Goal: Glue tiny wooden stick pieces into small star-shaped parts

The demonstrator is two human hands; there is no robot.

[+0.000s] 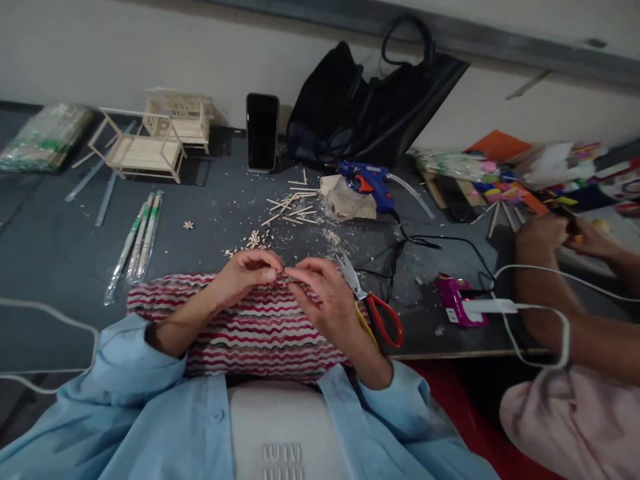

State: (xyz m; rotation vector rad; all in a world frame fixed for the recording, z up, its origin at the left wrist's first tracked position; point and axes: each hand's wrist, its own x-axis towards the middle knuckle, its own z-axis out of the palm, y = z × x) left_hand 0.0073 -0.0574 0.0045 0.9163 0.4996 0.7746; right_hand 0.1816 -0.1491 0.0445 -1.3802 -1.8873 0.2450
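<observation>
My left hand [253,270] and my right hand [323,290] meet over a red and white striped cloth [235,333]. Each has its fingers pinched, and between them is something small that I cannot make out. Just beyond the hands lies a pile of small cut wooden bits [255,240]. Thin wooden sticks [300,207] are scattered farther back. Red-handled scissors [385,320] lie beside my right hand, their blades half open. A small flower-shaped wooden piece [189,225] rests to the left.
Miniature wooden furniture [145,155] and wrapped stick bundles [143,233] are at left. A phone [262,133], a black bag [360,107] and a blue glue gun [373,187] stand behind. Cables run to a purple power block [460,303]. Another person's hands [545,233] work at right.
</observation>
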